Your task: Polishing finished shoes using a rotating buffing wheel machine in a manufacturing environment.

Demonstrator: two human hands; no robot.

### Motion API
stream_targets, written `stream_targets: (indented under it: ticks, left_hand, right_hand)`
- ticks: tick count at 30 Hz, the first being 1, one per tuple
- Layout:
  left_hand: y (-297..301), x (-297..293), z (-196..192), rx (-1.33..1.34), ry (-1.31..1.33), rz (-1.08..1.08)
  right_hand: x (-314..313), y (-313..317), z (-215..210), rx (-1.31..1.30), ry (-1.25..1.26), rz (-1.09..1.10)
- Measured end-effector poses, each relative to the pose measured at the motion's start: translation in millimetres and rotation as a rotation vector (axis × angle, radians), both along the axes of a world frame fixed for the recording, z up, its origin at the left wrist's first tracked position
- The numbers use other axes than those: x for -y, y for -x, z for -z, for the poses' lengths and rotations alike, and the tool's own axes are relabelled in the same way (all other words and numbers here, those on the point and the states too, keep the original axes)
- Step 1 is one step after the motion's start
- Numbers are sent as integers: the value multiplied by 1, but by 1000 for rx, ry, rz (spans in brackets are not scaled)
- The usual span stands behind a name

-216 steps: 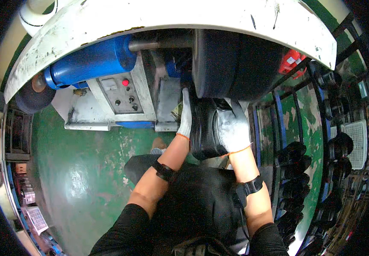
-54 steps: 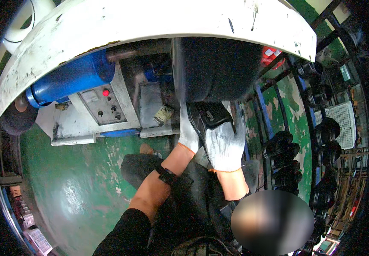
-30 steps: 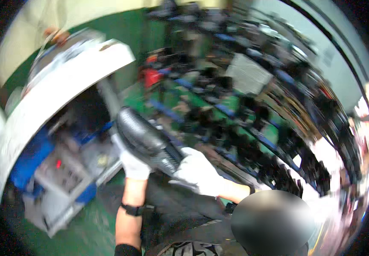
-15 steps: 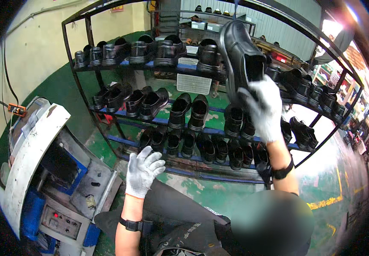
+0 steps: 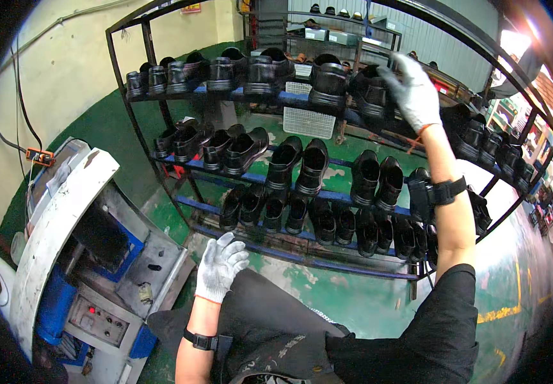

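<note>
My right hand, in a white knit glove, is raised at the rack's top shelf. Its fingers are apart and slightly blurred, right beside a black shoe that stands on that shelf; whether a fingertip still touches it is hard to see. To the left of this shoe is another black shoe. My left hand, gloved alike, hangs in front of the lower shelves with its fingers loosely spread and nothing in it.
The dark metal rack holds rows of black shoes on several blue-edged levels. At the left stands a white-and-blue machine with a control panel. Behind the rack are a pale plastic crate and more shelving.
The black shoe in my right hand has gone from in front of the rack onto the top shelf, and the fingers have come apart. My left hand stays spread. The view has shifted slightly.
</note>
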State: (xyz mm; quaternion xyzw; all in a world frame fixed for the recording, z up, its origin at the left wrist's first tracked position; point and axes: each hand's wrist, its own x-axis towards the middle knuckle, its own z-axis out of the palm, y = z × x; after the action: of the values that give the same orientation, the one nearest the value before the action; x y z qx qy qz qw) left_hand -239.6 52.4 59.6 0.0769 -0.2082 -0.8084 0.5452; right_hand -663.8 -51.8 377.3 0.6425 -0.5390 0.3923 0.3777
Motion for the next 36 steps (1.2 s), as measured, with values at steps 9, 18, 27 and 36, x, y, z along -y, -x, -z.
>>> stream_targets:
  ticks: [9, 18, 27, 36]
  left_hand:
    - [8, 6, 13, 0, -85, 23]
    - [4, 0, 37, -21, -124, 106]
    - [6, -17, 50, 254, -33, -157]
    - [-102, -31, 66, -164, -290, -688]
  right_hand:
    - [-62, 31, 10, -91, -317, 427]
    - [-160, -96, 231, 787, -423, -303]
    - [-150, -230, 274, 178, -1157, -866]
    - [-78, -396, 275, 46, -1979, -863]
